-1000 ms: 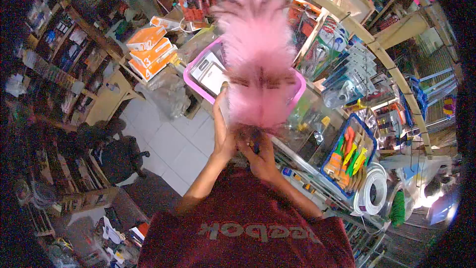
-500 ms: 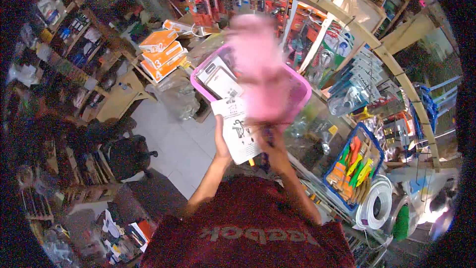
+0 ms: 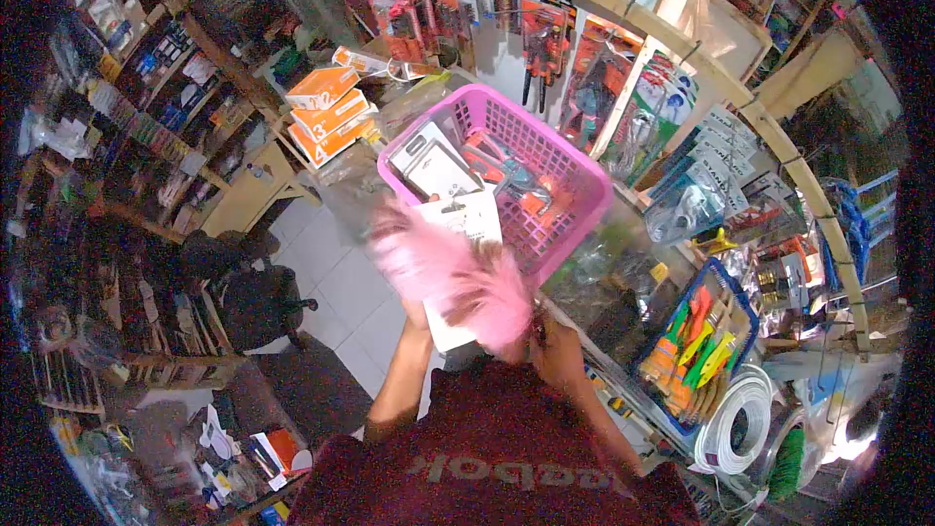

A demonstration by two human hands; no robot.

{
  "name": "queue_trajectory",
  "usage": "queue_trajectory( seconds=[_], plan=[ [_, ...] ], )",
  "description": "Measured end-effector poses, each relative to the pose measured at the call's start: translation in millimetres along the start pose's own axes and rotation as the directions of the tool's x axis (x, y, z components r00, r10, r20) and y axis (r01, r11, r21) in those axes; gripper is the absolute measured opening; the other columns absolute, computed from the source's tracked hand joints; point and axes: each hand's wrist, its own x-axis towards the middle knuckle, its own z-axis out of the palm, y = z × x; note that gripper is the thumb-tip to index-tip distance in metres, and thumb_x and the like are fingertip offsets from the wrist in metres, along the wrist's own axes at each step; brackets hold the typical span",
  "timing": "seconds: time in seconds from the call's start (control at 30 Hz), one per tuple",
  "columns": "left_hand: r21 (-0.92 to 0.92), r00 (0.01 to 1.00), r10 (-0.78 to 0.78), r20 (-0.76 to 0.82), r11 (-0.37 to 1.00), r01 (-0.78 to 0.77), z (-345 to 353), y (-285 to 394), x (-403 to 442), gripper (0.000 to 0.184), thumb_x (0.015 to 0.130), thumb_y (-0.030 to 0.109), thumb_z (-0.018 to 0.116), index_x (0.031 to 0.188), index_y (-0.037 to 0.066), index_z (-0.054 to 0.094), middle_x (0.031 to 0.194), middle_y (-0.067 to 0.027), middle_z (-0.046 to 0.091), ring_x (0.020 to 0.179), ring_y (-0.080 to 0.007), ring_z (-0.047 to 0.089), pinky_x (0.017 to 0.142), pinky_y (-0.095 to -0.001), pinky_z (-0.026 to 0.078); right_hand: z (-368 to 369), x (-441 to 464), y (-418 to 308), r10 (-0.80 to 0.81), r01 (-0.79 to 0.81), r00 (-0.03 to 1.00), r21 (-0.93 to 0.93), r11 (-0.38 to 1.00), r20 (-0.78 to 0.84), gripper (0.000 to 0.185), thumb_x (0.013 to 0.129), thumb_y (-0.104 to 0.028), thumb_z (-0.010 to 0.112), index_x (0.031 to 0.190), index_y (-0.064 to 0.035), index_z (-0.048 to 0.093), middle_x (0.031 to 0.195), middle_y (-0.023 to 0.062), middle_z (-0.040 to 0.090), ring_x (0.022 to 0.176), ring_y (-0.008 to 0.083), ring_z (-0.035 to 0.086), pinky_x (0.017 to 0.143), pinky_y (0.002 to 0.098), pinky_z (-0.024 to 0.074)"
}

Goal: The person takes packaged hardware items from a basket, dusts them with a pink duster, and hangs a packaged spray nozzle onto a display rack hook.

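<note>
Low in the middle of the frame, the pink feather duster (image 3: 440, 265) lies between the two hands, its long axis slanting from the right hand (image 3: 558, 356) at lower right up toward the upper left. The right hand is the nearer to its handle end and seems curled around the handle, though shadow and fluff hide most of that grip. The duster's head crosses in front of the white blister-card package (image 3: 475, 218), covering the middle of it; whether the fibres press on it I cannot tell.

The left hand (image 3: 416, 316), left of centre, holds that package by its left side, fingers largely hidden. The package stands nearly lengthwise up the frame, its top end overlapping the near rim of the pink plastic basket (image 3: 547, 132) in the view.
</note>
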Motion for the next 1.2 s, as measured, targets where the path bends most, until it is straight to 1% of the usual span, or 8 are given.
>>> queue_trajectory(
  seconds=[0.2,0.43,0.6,0.83,0.93,1.0,1.1,1.2],
  plan=[
    [0.159,0.967,-0.124,-0.224,0.974,0.162,5.9,4.1,-12.0,0.066,0.086,0.039,0.039,0.136,0.000,0.020,0.131,-0.0157,0.038,0.114,-0.0246,0.044,0.096,-0.0361,0.037,-18.3,0.1,-2.6,0.292,-0.172,0.945,0.535,0.827,-0.149,0.025,0.076,-0.010,0.059,0.096,0.0019,0.050,0.080,0.0183,0.060,0.069,0.0298,0.058,0.063,0.0387,0.0443],
    [0.523,0.989,-0.008,-0.145,0.848,0.084,24.1,7.6,-1.9,0.073,0.070,0.028,0.054,0.130,-0.004,0.030,0.126,-0.0181,0.042,0.113,-0.0281,0.045,0.094,-0.0353,0.037,-9.9,8.3,32.2,0.236,-0.151,0.893,0.238,0.959,-0.384,0.022,0.079,-0.017,0.060,0.091,0.0007,0.054,0.072,0.0118,0.060,0.068,0.0224,0.055,0.067,0.0358,0.0451],
    [0.717,0.994,0.091,0.055,0.689,-0.103,6.5,12.3,0.0,0.067,0.061,0.025,0.056,0.121,-0.003,0.045,0.118,-0.0164,0.052,0.112,-0.0251,0.048,0.097,-0.0379,0.034,-15.6,10.8,36.6,0.343,-0.342,0.938,0.263,0.902,0.047,0.044,0.081,-0.022,0.058,0.118,-0.0023,0.043,0.112,0.0179,0.053,0.104,0.0305,0.050,0.086,0.0393,0.0412],
    [0.905,0.945,0.010,0.328,0.285,-0.317,41.9,53.3,11.6,0.055,0.055,0.003,0.052,0.109,0.001,0.057,0.112,-0.0189,0.055,0.097,-0.0304,0.056,0.091,-0.0376,0.039,-46.0,20.8,34.9,0.317,-0.349,0.931,0.194,0.917,0.179,0.025,0.076,-0.013,0.060,0.096,-0.0006,0.053,0.086,0.0104,0.057,0.073,0.0186,0.055,0.065,0.0320,0.0445],
    [0.925,0.930,-0.049,0.363,0.141,-0.353,25.9,61.8,2.3,0.059,0.054,0.004,0.052,0.113,0.004,0.057,0.115,-0.0195,0.053,0.099,-0.0329,0.055,0.088,-0.0376,0.041,-3.9,15.9,29.5,0.550,-0.150,0.781,0.765,0.627,-0.298,0.024,0.075,-0.010,0.062,0.097,-0.0027,0.056,0.093,0.0106,0.060,0.084,0.0191,0.057,0.072,0.0336,0.0453],
    [0.891,0.889,-0.080,0.451,-0.022,-0.454,4.2,63.7,-7.8,0.061,0.053,0.005,0.052,0.114,0.006,0.057,0.116,-0.0203,0.052,0.099,-0.0337,0.055,0.086,-0.0370,0.042,-34.1,-6.7,51.3,0.007,0.059,0.994,0.607,0.793,-0.107,0.026,0.076,-0.008,0.062,0.101,-0.0044,0.056,0.096,0.0099,0.060,0.087,0.0193,0.058,0.076,0.0342,0.0459],
    [0.887,0.885,-0.103,0.455,0.145,-0.439,39.4,75.4,9.2,0.059,0.053,0.007,0.054,0.112,0.007,0.058,0.117,-0.0213,0.051,0.100,-0.0342,0.055,0.085,-0.0370,0.043,-52.1,12.4,68.3,0.293,-0.318,0.925,0.070,0.945,0.241,0.035,0.077,-0.009,0.062,0.109,-0.0021,0.050,0.113,0.0114,0.054,0.102,0.0213,0.053,0.088,0.0347,0.0410],
    [0.986,0.986,0.015,0.166,-0.016,-0.165,-33.9,61.3,-36.5,0.052,0.060,0.014,0.059,0.111,0.007,0.058,0.117,-0.0233,0.051,0.104,-0.0341,0.053,0.086,-0.0378,0.042,-30.2,-0.7,36.4,-0.053,0.093,0.978,0.202,0.975,-0.199,0.032,0.077,-0.009,0.061,0.105,0.0008,0.050,0.104,0.0132,0.057,0.090,0.0223,0.057,0.081,0.0332,0.0439]
  ],
)
